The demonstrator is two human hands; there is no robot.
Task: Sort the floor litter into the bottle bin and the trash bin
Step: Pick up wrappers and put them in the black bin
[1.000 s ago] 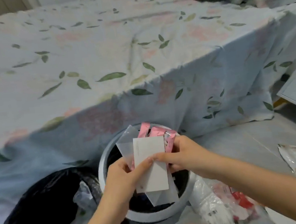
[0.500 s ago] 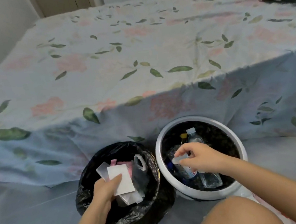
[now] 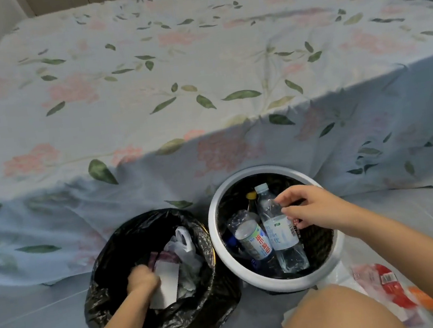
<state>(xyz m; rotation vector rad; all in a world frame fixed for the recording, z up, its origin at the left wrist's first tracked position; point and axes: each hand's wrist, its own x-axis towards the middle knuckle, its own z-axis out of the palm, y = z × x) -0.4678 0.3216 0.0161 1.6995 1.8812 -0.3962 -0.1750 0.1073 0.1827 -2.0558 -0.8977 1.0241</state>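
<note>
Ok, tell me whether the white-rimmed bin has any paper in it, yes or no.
No: the white-rimmed bin holds only plastic bottles; the white paper is in the black-bagged bin under the left hand.

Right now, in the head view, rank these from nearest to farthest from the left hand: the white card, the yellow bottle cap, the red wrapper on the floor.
1. White card: inside the black-lined trash bin, touching the left hand.
2. Yellow bottle cap: at the back of the white-rimmed bottle bin, to the right.
3. Red wrapper: on the floor, far right.

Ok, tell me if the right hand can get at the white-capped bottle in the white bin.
Probably yes: the right hand hovers open just beside the white-capped bottle, which lies on top in the white bin, uncovered.
</note>
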